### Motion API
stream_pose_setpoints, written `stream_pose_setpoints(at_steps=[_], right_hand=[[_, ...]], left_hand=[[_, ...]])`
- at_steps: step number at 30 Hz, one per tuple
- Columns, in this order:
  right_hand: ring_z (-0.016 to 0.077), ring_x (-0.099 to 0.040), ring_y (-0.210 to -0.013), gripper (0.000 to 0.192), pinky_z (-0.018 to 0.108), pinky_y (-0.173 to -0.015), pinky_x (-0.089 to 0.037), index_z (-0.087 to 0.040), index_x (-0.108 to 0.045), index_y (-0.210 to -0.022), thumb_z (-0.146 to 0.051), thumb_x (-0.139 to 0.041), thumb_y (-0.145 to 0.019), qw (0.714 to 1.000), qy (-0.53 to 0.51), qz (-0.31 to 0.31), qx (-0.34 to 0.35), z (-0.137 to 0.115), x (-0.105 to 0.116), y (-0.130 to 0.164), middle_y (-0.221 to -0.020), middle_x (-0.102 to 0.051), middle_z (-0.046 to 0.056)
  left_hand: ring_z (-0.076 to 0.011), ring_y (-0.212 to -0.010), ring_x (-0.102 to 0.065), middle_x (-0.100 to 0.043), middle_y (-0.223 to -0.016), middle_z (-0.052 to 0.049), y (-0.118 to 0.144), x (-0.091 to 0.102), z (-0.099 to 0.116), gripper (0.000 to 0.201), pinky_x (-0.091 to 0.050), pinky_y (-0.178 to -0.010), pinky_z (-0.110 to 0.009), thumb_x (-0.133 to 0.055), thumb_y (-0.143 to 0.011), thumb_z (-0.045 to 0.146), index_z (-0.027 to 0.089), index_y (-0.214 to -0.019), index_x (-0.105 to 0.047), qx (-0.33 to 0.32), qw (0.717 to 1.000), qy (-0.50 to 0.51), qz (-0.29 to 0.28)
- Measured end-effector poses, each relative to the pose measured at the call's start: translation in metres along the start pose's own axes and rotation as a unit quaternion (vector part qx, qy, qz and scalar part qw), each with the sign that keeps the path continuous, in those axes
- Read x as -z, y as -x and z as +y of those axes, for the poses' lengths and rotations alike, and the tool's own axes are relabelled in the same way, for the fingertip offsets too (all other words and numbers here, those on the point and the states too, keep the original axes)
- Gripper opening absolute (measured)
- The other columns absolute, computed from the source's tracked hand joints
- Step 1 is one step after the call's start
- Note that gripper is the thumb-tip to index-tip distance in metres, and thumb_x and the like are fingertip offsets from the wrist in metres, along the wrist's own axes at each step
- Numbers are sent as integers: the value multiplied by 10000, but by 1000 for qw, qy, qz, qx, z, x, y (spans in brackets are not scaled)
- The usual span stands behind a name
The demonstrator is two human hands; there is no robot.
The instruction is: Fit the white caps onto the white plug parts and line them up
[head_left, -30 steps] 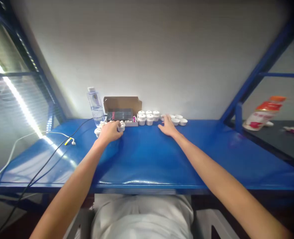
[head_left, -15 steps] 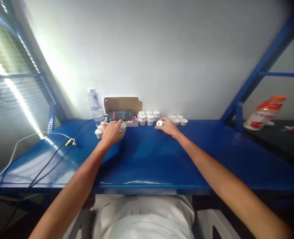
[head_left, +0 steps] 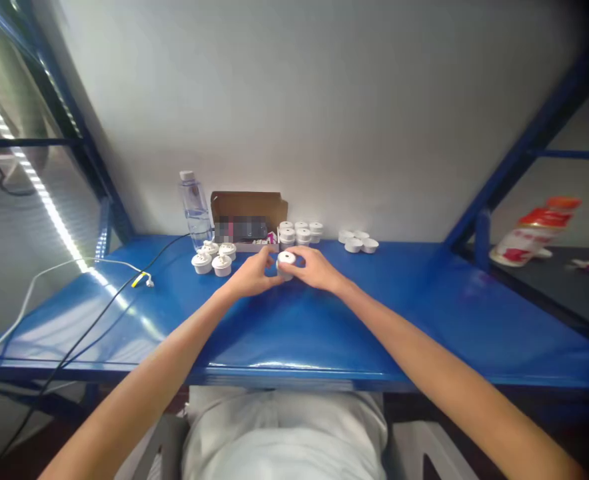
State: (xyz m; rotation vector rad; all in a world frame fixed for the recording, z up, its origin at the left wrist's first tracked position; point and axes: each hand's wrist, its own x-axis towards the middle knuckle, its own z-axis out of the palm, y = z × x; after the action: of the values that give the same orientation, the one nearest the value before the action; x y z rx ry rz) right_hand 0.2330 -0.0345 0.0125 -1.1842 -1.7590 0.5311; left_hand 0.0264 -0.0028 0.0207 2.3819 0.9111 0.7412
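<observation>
Between my two hands, above the blue table, is a small white round lidded pot [head_left: 286,258] with a dark hole in its top. My right hand [head_left: 317,268] grips it from the right, thumb across its near side. From the left, my left hand [head_left: 254,273] curves around the same pot, thumb low at its front and fingers behind; the exact contact is partly hidden. Left of my hands stand several white pots with slotted, raised tops [head_left: 221,265]. Just behind are several stacked white pots with holed lids [head_left: 302,235]. Farther right are several open white cups [head_left: 358,241].
An open cardboard box [head_left: 248,203] stands against the wall with a dark device inside. Beside it is a clear water bottle [head_left: 194,207]. Cables [head_left: 105,317] cross the left part of the blue table [head_left: 374,333]. A red-and-white bottle [head_left: 534,233] stands at the far right.
My left hand has left the slotted pots and moved right. My right hand has brought the holed pot left and toward me, and both hands now meet around it.
</observation>
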Motion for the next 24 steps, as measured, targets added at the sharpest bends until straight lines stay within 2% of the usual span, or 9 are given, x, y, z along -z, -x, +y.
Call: stream_pose_setpoints(at_steps=[3, 7, 9, 12, 15, 20, 22, 24], right_hand=[[223, -677, -883, 321, 354, -824, -534, -217, -749, -1010, -443, -743, -782, 999, -3, -26, -29, 3, -2, 2, -977, -754, 45], [232, -695, -903, 354, 345, -770, -572, -209, -742, -1041, -447, -752, -778, 981, -156, -79, -80, 1, -2, 2, -996, -756, 56], [235, -698, -913, 348, 351, -768, -581, -215, -743, -1038, -457, -736, -790, 973, -201, -78, -84, -3, 1, 2, -997, -756, 51], [254, -697, -986, 342, 384, -874, -564, -217, -754, -1039, -418, -762, -763, 978, -193, -59, -46, -9, 8, 0, -1045, -757, 49], [269, -701, -1014, 408, 412, -939, -545, -217, -748, -1085, -340, -803, -700, 983, -176, -53, -20, -15, 14, 1, -1063, -755, 50], [279, -644, -1158, 456, 391, -986, -529, -247, -748, -1106, -219, -776, -652, 991, -117, 0, 68, -24, 12, 4, -1229, -695, 45], [285, -665, -1113, 447, 403, -951, -547, -250, -749, -1113, -267, -794, -668, 991, -125, 0, 46, -24, 9, 5, -1196, -711, 48], [276, -717, -923, 389, 407, -827, -583, -224, -759, -1068, -391, -794, -719, 987, -159, -23, -14, -21, 6, 5, -1020, -756, 64]], left_hand=[[-276, -1011, -658, -699, -1104, -97, 0, -5, -6, 533, -503, -872, -385, -731, -749, 465, 199, -1187, -585, 11, 1000, 8, -11], [-266, -955, -668, -714, -1043, -91, -2, -4, -6, 460, -512, -829, -372, -764, -711, 426, 178, -1079, -642, 20, 997, 70, -33], [-246, -894, -676, -722, -974, -77, -3, 2, -4, 505, -520, -791, -358, -800, -670, 398, 173, -1089, -630, 46, 989, 136, -34], [-221, -868, -678, -717, -931, -50, -3, 15, 2, 478, -528, -787, -342, -816, -650, 367, 180, -1049, -632, 56, 971, 233, -17], [-215, -899, -672, -710, -968, -59, -2, 24, 6, 392, -527, -795, -325, -802, -671, 394, 174, -972, -679, 49, 958, 282, -11], [-160, -682, -635, -697, -861, -88, -2, 25, 9, 493, -520, -675, -310, -659, -805, 586, 121, -960, -706, 101, 938, 327, -44], [-160, -684, -634, -699, -845, -85, -2, 25, 9, 493, -521, -673, -309, -644, -818, 596, 126, -953, -707, 96, 942, 320, -33], [-184, -788, -660, -714, -912, -85, -2, 26, 10, 443, -527, -727, -314, -685, -804, 549, 148, -989, -709, 63, 952, 301, -13]])
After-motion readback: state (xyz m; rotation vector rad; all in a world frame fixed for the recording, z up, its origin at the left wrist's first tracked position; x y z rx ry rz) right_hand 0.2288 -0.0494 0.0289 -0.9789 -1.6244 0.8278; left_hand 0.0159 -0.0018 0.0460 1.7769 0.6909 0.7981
